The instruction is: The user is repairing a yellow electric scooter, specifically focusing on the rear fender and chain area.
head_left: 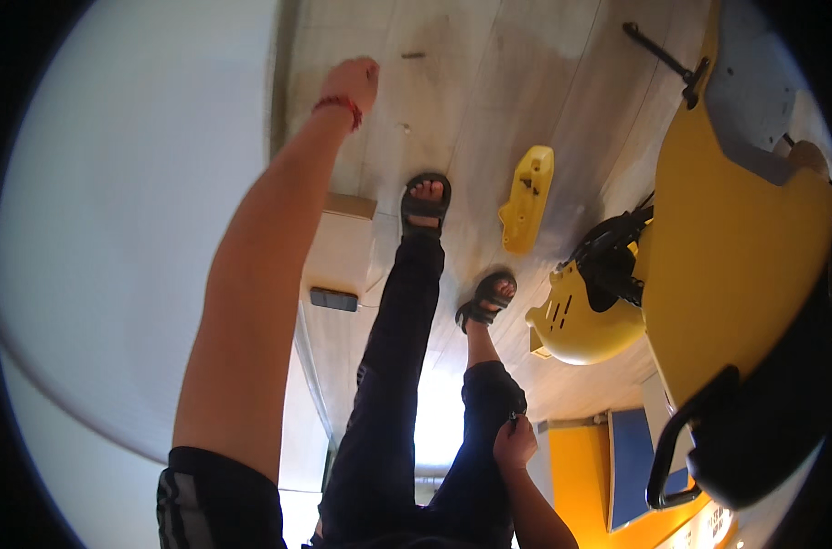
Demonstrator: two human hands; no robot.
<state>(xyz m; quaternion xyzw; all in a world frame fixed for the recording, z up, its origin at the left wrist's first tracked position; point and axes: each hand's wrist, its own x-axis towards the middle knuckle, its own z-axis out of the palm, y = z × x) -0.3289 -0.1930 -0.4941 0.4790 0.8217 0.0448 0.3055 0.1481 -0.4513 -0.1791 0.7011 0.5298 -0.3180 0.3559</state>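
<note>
My left hand (352, 82) is stretched far forward over the floor beside the white wall, a red cord round its wrist. Its fingers are curled closed, and whatever they may hold is hidden. Low on the right, my right hand (516, 446) is closed in front of my right knee. A small dark thing (514, 419) pokes out of it, too small to name. On the floor lies a long yellow plastic cover (527, 201) with small dark pieces on it. Right of my feet is a yellow scooter-like vehicle (727, 284) with a rounded yellow fender (594, 320).
A phone (333, 299) lies by a light box (343, 247) near the wall (141, 229). A small dark strip (413, 55) is on the floor past my left hand. The vehicle's black handle (681, 448) and stand (658, 50) stick out. A blue panel (631, 467) stands behind.
</note>
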